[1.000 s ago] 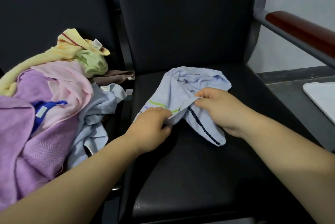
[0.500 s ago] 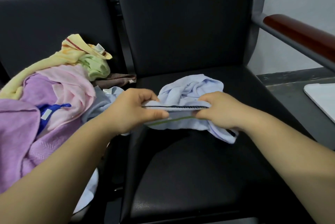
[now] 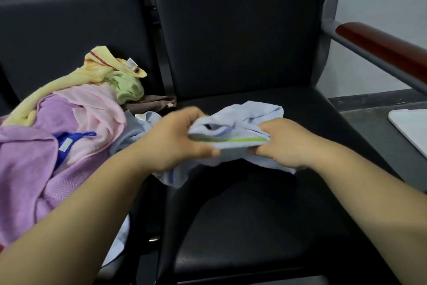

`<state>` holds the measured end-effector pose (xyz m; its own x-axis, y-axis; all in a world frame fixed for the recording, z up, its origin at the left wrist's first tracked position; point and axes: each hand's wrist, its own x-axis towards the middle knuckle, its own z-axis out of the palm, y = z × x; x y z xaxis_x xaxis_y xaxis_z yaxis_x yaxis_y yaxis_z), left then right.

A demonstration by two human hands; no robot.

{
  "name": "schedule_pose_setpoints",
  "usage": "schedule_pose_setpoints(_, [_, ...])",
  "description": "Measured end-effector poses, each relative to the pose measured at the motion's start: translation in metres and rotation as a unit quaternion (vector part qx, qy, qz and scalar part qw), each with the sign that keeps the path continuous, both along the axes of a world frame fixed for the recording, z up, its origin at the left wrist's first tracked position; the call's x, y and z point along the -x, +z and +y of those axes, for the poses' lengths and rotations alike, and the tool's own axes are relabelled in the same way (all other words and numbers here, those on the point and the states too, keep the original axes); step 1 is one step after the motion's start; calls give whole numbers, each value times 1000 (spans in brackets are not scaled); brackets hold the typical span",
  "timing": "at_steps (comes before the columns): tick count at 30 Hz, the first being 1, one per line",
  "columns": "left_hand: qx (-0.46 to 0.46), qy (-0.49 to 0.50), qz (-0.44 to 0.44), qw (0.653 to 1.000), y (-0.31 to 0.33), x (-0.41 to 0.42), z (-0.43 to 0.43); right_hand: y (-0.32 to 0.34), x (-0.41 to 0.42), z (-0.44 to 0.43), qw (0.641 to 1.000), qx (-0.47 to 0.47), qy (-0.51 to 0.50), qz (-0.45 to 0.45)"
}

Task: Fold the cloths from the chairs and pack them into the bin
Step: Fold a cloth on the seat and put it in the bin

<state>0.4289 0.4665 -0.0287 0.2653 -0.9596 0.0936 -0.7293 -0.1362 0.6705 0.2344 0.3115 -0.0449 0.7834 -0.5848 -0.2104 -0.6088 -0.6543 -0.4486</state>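
blue cloth (image 3: 240,120) long axis left-right | left hand (image 3: 175,141), right hand (image 3: 284,144) each grip one end

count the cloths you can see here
8: the pale blue cloth held by left hand and right hand over the right chair; piled on the left chair, yellow cloth, green cloth, pink cloth, purple cloth, dark blue cloth, brown cloth, grey-blue cloth. More may be buried.

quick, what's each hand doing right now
Left hand: closed, gripping the left end of the crumpled light blue terry cloth with the green stripe.
Right hand: closed, gripping the right end of that cloth.
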Motion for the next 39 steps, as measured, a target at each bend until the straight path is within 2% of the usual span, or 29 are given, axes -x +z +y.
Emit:
schedule_pose_setpoints(1, [-53,-8,-71,996,-4,-1,0,0,0,0,1000,2,-7,-5])
schedule_pose_setpoints(2, [-80,-11,-102,991,-8,-2,0,2,1,0,999,-28,-28,-37])
schedule_pose_setpoints(3, [-76,-8,-96,992,-11,-5,-1,5,4,-1,991,-71,-57,-94])
schedule_pose_setpoints(5, [-18,2,5,1000,-13,-8,-2,10,11,-5,968,-145,-70,-195])
schedule_pose_setpoints(6, [21,15,65,998,-10,-7,-2,11,14,-6,963,-168,-54,-206])
schedule_pose_setpoints(7, [60,29,118,991,-6,-7,-1,10,16,-7,965,-173,-43,-191])
schedule_pose_setpoints(9, [120,53,171,977,-1,-5,-1,4,14,-7,988,-111,-31,-104])
schedule_pose_setpoints(10, [131,52,180,974,1,-2,0,1,12,-7,996,-63,-18,-63])
schedule_pose_setpoints(12, [118,23,207,971,3,1,0,-5,8,-8,999,3,-1,-38])
schedule_pose_setpoints(13, [93,9,205,974,3,1,1,-5,8,-8,999,6,-11,-49])
schedule_pose_setpoints(14, [57,-2,164,985,3,0,2,-1,8,-7,997,-7,-32,-68])
schedule_pose_setpoints(16, [-38,-1,-12,999,-1,-4,1,3,12,-6,987,-73,-68,-123])
schedule_pose_setpoints(17, [-67,3,-70,995,-3,-6,2,5,13,-5,980,-113,-76,-146])
schedule_pose_setpoints(18, [-74,5,-78,994,-6,-8,3,8,14,-3,970,-153,-82,-168])
schedule_pose_setpoints(19, [-62,2,-53,997,-8,-10,3,12,16,-1,959,-190,-83,-192])
schedule_pose_setpoints(21, [-14,20,73,997,-8,-10,5,18,19,1,944,-241,-61,-219])
schedule_pose_setpoints(23, [32,55,214,975,-4,-6,6,18,20,1,957,-227,-27,-178])
schedule_pose_setpoints(24, [56,75,243,966,-2,-4,5,15,20,0,972,-186,-19,-140])
schedule_pose_setpoints(26, [98,89,236,963,0,2,5,9,17,1,993,-98,-18,-61])
schedule_pose_setpoints(28, [115,55,223,966,0,2,4,8,14,3,996,-80,-16,-46])
schedule_pose_setpoints(31, [17,1,121,993,2,0,6,11,16,2,983,-134,-53,-113])
schedule_pose_setpoints(34, [-110,13,-2,994,-2,1,8,4,18,-2,942,-207,-109,-242])
schedule_pose_setpoints(35, [-116,18,-8,993,-5,-1,9,5,18,-1,927,-236,-103,-272])
schedule_pose_setpoints(37, [-70,36,26,997,-3,-2,11,9,18,1,905,-303,-59,-295])
schedule_pose_setpoints(38, [-33,42,75,996,1,0,11,12,19,2,906,-319,-26,-278])
schedule_pose_setpoints(39, [-1,39,133,990,5,1,11,13,20,3,926,-297,1,-234])
